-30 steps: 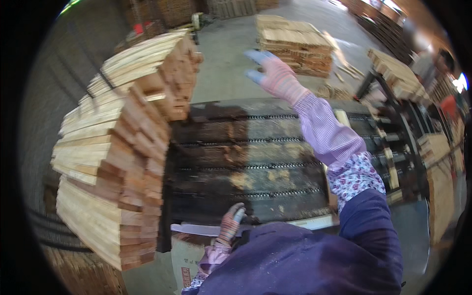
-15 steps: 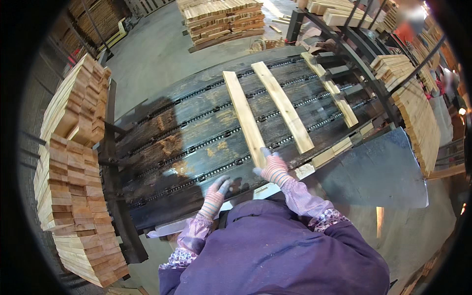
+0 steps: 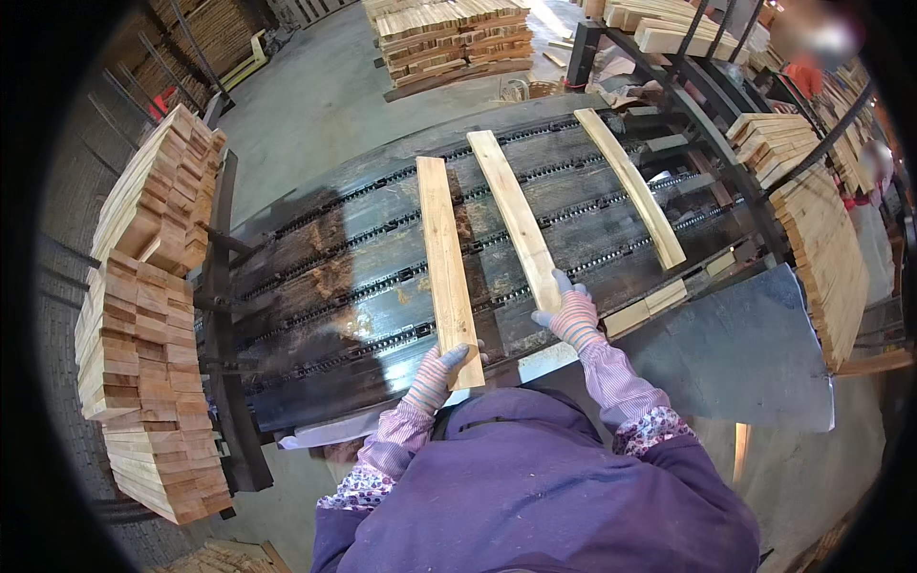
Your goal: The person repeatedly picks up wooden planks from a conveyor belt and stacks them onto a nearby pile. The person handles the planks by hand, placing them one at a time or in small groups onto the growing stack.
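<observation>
Striped gloves cover both of my hands. My left hand (image 3: 443, 371) is closed on the near end of the leftmost wooden board (image 3: 442, 253), its thumb on the top face and its other fingers mostly hidden beneath. To the right, my right hand (image 3: 575, 315) grips the near end of a second board (image 3: 513, 210), with fingers on one side and thumb on the other. A third board (image 3: 630, 186) lies farther right, apart from both hands. All three stretch across a dark conveyor table (image 3: 382, 304) fitted with several chains.
Stacked boards (image 3: 143, 344) stand beyond a dark metal frame (image 3: 227, 382) on the left. Another stack (image 3: 454, 43) sits on the floor ahead. At the right are a grey metal sheet (image 3: 731, 344), a leaning board pile (image 3: 817, 253) and black rails. Blurred people show at far right.
My right hand has left the leftmost board and taken the second one. My left hand, empty before, now holds the leftmost board. The boards have shifted left.
</observation>
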Demonstrator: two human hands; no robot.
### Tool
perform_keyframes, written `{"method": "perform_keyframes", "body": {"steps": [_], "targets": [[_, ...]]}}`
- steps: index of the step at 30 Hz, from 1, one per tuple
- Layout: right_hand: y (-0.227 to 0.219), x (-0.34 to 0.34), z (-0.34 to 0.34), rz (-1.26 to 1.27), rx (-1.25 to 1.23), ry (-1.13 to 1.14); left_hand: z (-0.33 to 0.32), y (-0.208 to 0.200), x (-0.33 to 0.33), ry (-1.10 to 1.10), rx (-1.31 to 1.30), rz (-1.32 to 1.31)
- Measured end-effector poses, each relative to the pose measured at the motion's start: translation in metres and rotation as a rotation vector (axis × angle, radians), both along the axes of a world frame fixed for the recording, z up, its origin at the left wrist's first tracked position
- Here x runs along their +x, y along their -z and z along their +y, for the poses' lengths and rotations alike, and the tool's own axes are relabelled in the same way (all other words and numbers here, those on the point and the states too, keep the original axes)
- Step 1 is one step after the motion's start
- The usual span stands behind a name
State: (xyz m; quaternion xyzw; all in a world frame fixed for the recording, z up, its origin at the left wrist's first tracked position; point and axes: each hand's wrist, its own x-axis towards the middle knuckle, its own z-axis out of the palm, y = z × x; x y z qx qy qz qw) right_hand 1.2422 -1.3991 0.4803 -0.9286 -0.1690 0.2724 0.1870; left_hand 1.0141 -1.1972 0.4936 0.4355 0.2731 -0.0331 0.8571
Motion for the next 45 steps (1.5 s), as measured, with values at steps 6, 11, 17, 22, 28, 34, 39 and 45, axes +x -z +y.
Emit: {"method": "perform_keyframes", "body": {"steps": [6, 11, 17, 22, 28, 34, 39, 45], "targets": [[-0.002, 0.003, 0.011, 1.153, 1.171, 0.33, -0.005, -0.002, 0.009, -0.17, 0.006, 0.038], [-0.002, 0.002, -0.007, 1.109, 1.163, 0.101, -0.02, -0.008, 0.026, -0.222, 0.12, 0.091], [-0.012, -0.023, -0.019, 0.891, 0.97, 0.045, -0.046, -0.013, 0.04, -0.296, 0.21, 0.111], [-0.014, -0.022, -0.03, 0.721, 0.901, -0.076, -0.057, -0.012, 0.05, -0.318, 0.244, 0.06], [-0.014, -0.023, -0.032, 0.724, 0.688, -0.113, -0.062, -0.011, 0.058, -0.11, 0.328, 0.218], [-0.028, -0.022, -0.032, 0.824, 0.662, -0.14, -0.076, -0.008, 0.061, -0.154, 0.36, 0.138], [-0.04, -0.01, -0.037, 0.817, 0.613, -0.188, -0.07, 0.003, 0.055, -0.259, -0.131, 0.061], [-0.043, 0.003, -0.054, 0.656, 0.597, -0.277, -0.084, -0.006, 0.061, -0.314, -0.228, 0.064]]}}
